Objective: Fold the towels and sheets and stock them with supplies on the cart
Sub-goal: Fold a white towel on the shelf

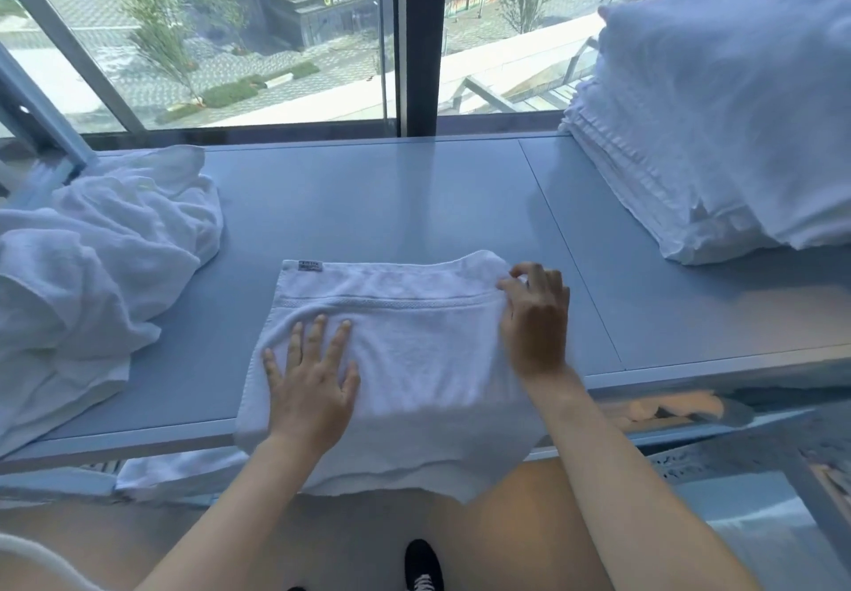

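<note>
on the grey worktop (414, 203) by the window, a white towel (405, 360) lies partly folded at the near edge, its lower part hanging over the front. left hand (308, 388) presses flat on the towel's left half, fingers straight and spread apart. right hand (534, 314) grips the towel's far right corner, fingers curled and pinched together on the cloth. a crumpled heap of white linen (92, 268) sits at the left end, and a stack of folded towels (654, 162) stands at the right end, well apart from the hands.
</note>
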Demonstrator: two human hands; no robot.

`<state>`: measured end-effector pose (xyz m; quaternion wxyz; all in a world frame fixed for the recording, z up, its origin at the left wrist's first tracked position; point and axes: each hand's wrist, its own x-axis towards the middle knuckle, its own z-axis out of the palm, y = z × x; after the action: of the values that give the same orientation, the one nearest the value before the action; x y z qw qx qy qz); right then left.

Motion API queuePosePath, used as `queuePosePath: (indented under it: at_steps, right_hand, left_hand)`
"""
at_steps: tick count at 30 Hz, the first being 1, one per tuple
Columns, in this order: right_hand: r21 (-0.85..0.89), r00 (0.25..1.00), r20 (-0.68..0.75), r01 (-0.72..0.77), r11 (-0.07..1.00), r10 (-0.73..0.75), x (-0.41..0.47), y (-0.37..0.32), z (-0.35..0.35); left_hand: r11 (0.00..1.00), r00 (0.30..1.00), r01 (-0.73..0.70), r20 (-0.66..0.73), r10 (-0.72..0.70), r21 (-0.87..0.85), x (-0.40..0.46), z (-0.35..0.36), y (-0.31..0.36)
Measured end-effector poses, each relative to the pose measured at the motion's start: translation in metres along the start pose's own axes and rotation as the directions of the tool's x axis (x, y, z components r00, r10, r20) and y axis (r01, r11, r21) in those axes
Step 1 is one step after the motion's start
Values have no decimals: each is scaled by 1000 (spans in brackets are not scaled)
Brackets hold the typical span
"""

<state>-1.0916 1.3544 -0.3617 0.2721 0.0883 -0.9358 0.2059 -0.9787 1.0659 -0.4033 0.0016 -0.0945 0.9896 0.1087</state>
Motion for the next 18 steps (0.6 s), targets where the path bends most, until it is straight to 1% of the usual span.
queuePosePath:
  at_steps: [1,2,3,4,5,6,9,14,16,18]
  right_hand:
    - [18,997,-6,80,997,-80,-1,-12,1]
    - [39,982,34,185,982,-187,-7,-22,3]
    - [62,951,114,282,957,-288,-19,-31,6]
    - [86,911,206,346,934,-357,-33,-36,8]
    - [114,878,285,366,924,-383,-48,-37,9]
    - [140,859,340,355,924,-382,-59,-34,9]
    - [172,839,426,293,941,-339,-67,-13,6]
    - [76,790,593,142,987,-159,-48,24,1]
    - [25,811,579,89,996,-88,-35,39,5]
    - [-112,855,518,34,993,29,-16,50,9]
  left_hand:
    - [1000,1000,6,-4,-6,-4,0,0,2]
    - [1000,1000,11,-6,-11,-1,0,0,2]
    - [1000,1000,18,-7,-18,3,-2,0,2]
    - [1000,1000,28,-10,-28,1,-4,0,1]
    - [999,999,37,-12,-37,-6,-6,0,-1]
    - [999,999,43,-12,-43,-10,-7,0,-2]
    - [1000,999,29,-15,-29,-11,-14,-3,-6]
    - [1000,1000,6,-6,-6,-12,-32,-3,-12]
    - [1000,1000,12,1,-12,-21,-37,-2,-12]
    - [1000,1000,24,17,-24,-8,-38,-2,-11]
